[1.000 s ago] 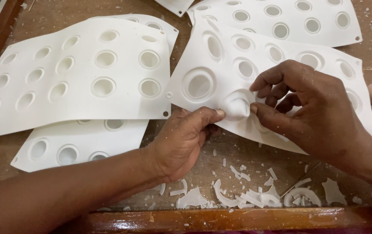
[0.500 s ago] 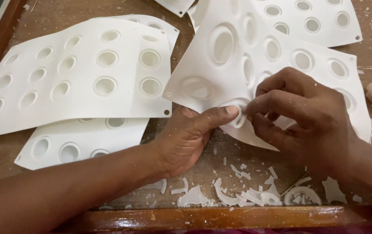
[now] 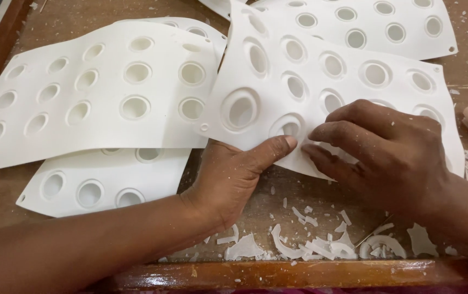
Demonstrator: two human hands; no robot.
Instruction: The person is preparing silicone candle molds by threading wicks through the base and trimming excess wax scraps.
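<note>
your left hand (image 3: pixel 228 177) pinches the near edge of the white mould sheet (image 3: pixel 321 81), thumb on top and fingers tucked beneath, lifting that edge off the wooden tabletop (image 3: pixel 452 71). your right hand (image 3: pixel 392 155) lies flat on the same sheet just beside it, fingertips pressing near a round cup, gripping nothing. the sheet sits right of the tabletop's middle, overlapping another mould sheet (image 3: pixel 98 98) to the left. white flakes (image 3: pixel 310 245) litter the near edge.
</note>
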